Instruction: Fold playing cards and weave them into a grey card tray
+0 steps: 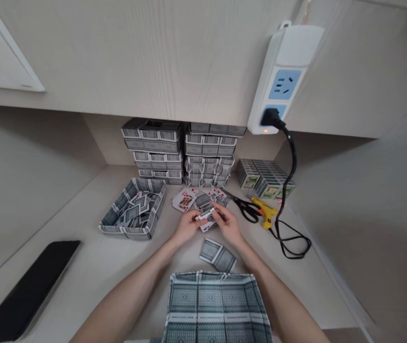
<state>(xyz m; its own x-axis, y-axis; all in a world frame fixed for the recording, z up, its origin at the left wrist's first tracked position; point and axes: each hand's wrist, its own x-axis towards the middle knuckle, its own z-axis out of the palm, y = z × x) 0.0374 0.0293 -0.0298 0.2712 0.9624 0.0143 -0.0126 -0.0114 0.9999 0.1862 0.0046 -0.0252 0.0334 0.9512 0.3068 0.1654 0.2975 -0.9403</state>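
Observation:
Both hands meet over the middle of the desk on a white playing card with dark print. My left hand pinches its left side, and my right hand grips its right side, partly covering it. Just beyond the fingers lie loose playing cards, some face up with red hearts, others back up. Closer to me, two joined grey-backed cards rest on the desk. A large box made of grey-backed cards stands nearest my body, between my forearms.
An open card box filled with loose cards sits left. Card boxes are stacked behind, beside several card decks. Black scissors and a yellow glue gun lie right; its cord reaches a power strip. A black tablet-like slab lies left.

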